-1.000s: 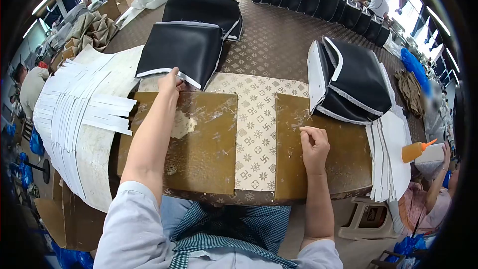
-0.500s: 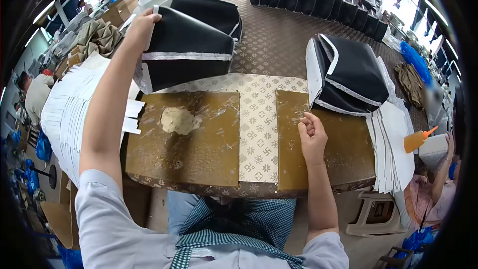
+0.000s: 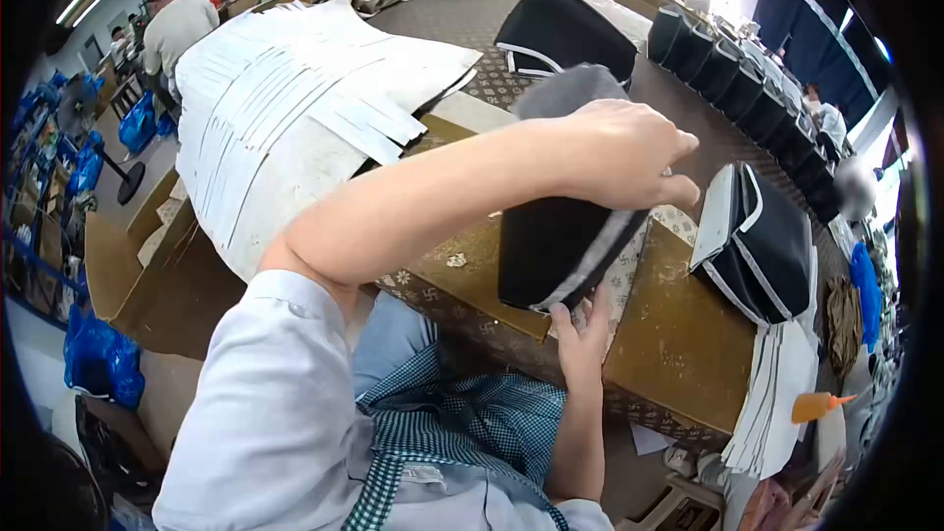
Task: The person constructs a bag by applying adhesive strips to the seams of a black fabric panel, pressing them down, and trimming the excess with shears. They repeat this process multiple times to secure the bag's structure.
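A black leather-like bag piece point(image 3: 551, 246) with a whitish seam strip stands tilted over the front of the table. My left hand point(image 3: 624, 152) reaches across its top, fingers curled over the upper edge, partly hiding it. At its lower corner my right hand point(image 3: 582, 334) grips the edge between thumb and fingers. The brown board point(image 3: 457, 265) lies beneath, and a second brown board point(image 3: 683, 334) is to the right. Another black bag piece point(image 3: 570, 34) rests farther back. Folded black pieces with white edging point(image 3: 762, 246) sit at the right.
White paper strips point(image 3: 285, 88) fan out on the left, and more white sheets point(image 3: 772, 398) hang at the right edge beside an orange glue bottle point(image 3: 816, 407). Black bags point(image 3: 728, 69) stand in a row behind. A cardboard box point(image 3: 147, 275) is at left. Other people are in the background.
The view has turned left. My left hand has brought a black bag piece from the back left to the table's front, and my right hand has closed on its lower corner.
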The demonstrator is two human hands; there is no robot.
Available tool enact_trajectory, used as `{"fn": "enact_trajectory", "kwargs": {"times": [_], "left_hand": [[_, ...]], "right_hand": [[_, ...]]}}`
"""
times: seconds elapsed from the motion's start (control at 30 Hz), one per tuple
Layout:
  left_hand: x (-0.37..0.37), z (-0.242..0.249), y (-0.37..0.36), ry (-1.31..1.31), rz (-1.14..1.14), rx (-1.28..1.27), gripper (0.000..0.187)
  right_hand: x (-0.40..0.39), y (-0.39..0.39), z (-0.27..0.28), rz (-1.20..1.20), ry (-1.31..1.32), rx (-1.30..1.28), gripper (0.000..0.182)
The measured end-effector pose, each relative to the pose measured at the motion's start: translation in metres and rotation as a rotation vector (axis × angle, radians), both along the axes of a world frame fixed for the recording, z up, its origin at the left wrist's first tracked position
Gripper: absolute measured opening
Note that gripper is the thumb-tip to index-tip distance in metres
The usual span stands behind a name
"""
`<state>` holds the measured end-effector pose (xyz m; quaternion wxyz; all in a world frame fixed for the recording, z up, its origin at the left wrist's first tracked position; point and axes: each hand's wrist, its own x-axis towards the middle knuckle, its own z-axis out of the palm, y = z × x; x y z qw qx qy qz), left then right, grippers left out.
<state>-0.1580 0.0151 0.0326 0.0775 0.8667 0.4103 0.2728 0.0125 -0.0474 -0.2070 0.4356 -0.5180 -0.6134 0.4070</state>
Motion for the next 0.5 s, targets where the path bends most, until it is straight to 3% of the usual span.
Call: {"fn": "enact_trajectory", "kwargs": {"times": [0.1, 0.2, 0.27, 0.3, 0.37, 0.4, 0.47, 0.5], "left_hand": [[-0.041, -0.006, -0.022, -0.272, 0.044, 0.27, 0.032], [-0.106, -0.043, -0.03, -0.289, 0.291, 0.32, 0.018], [-0.16, -0.074, -0.033, -0.012, 0.504, 0.187, 0.019], [-0.19, -0.095, -0.032, 0.148, 0.582, 0.153, 0.022], [-0.24, -0.139, -0.03, 0.365, 0.666, 0.07, 0.033], [-0.25, -0.155, -0.033, 0.43, 0.671, 0.077, 0.037], [-0.255, -0.18, -0.034, 0.54, 0.651, 0.053, 0.047], [-0.258, -0.198, -0.027, 0.593, 0.622, 0.176, 0.037]], "right_hand": [[0.018, -0.002, -0.013, -0.032, -0.097, 0.159, 0.076], [0.017, -0.017, 0.008, -0.037, -0.122, 0.204, 0.071], [0.013, -0.028, 0.021, -0.011, -0.14, 0.222, 0.066], [0.014, -0.031, 0.013, -0.074, -0.177, 0.32, 0.051], [0.016, -0.047, -0.004, -0.114, 0.054, 0.217, 0.035], [0.011, -0.057, 0.003, -0.104, 0.016, 0.29, 0.024], [0.006, -0.071, -0.003, 0.002, -0.053, 0.245, 0.023], [-0.006, -0.074, 0.008, 0.054, -0.129, 0.277, 0.022]]}}
